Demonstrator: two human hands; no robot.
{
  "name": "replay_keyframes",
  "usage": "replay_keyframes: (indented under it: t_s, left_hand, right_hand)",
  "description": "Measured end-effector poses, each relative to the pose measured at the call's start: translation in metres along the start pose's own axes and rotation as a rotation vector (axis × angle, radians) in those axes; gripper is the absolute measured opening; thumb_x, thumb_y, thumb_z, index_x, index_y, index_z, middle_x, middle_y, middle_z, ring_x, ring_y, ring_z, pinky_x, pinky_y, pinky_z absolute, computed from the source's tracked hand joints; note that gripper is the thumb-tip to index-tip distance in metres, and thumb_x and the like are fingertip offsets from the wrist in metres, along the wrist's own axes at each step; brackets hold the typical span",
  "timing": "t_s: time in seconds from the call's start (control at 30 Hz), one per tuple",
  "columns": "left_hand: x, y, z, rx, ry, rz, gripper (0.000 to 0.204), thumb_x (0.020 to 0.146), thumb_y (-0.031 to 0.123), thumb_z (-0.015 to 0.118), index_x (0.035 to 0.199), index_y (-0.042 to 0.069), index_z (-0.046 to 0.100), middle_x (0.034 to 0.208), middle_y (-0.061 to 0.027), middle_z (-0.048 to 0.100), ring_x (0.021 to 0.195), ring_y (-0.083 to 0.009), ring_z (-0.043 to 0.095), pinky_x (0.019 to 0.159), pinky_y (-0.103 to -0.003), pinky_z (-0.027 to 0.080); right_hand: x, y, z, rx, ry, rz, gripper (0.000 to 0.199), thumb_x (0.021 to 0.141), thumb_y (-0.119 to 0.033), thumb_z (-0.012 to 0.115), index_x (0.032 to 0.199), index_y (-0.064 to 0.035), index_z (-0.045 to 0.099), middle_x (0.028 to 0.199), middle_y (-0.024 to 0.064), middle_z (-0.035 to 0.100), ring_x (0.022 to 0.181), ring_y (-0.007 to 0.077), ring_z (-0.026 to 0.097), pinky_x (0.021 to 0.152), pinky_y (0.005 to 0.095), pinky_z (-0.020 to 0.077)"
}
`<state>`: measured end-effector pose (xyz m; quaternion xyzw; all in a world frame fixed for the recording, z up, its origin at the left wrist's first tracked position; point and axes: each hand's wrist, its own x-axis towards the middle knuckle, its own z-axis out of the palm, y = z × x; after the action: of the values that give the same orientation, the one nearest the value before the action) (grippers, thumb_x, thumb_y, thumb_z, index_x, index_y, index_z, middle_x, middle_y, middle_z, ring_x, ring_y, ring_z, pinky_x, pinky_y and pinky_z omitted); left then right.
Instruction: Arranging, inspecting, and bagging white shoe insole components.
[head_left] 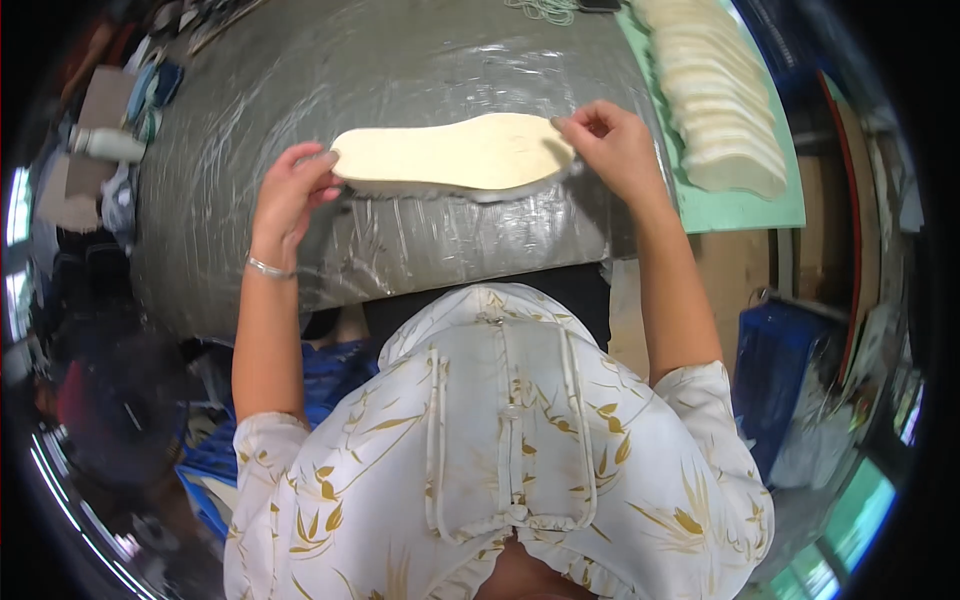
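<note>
A cream insole [450, 153] stretches sideways between my two hands over the plastic-covered table [420, 245]. Some grey, ragged-edged material shows along its near side, partly hidden beneath it. My left hand [297, 190], with a silver bracelet at the wrist, pinches the insole's left end between thumb and fingers. At the other end, the thumb and forefinger of my right hand [612, 145] close on the right tip. The insole's underside is hidden.
On a green board [740, 212] at the right lies a long overlapping row of cream insoles [725, 110]. Light green cord [545, 10] sits at the table's far edge. A white bottle [108, 145] is at the left, and blue crates [785, 375] stand low on both sides.
</note>
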<state>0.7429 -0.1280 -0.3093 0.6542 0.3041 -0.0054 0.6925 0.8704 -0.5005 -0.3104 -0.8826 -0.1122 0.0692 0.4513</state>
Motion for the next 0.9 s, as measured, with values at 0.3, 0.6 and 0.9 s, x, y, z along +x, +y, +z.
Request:
replay_keyframes:
  t_s: [0.3,0.6,0.9]
  left_hand:
    - [-0.002,-0.009,0.006,-0.089,-0.032,0.021,0.045,0.085,0.018,0.078,0.119,0.003,0.054,0.092,-0.0070,0.068,0.076,-0.0115,0.066,0.061,-0.022,0.051]
    - [0.006,-0.031,0.003,-0.168,-0.066,0.143,0.047,0.090,0.018,0.073,0.125,-0.003,0.051,0.090,-0.0088,0.068,0.074,-0.0127,0.066,0.059,-0.022,0.053]
    - [-0.003,-0.057,-0.006,0.054,-0.016,0.081,0.035,0.092,0.021,0.067,0.112,-0.007,0.066,0.091,-0.0100,0.069,0.064,-0.0140,0.067,0.051,-0.023,0.053]
  right_hand:
    - [0.011,-0.079,0.092,-0.240,-0.472,-0.565,0.069,0.078,-0.024,0.081,0.137,-0.0014,0.053,0.142,0.0219,0.053,0.132,0.0360,0.050,0.110,0.0405,0.0420]
    - [0.009,-0.090,0.121,-0.220,-0.498,-0.527,0.060,0.076,-0.018,0.080,0.128,0.0008,0.058,0.128,0.0214,0.061,0.119,0.0367,0.059,0.102,0.0407,0.0465]
    - [0.008,-0.096,0.126,-0.187,-0.476,-0.514,0.056,0.076,-0.017,0.078,0.126,0.0001,0.059,0.125,0.0194,0.062,0.114,0.0364,0.061,0.099,0.0396,0.0482]
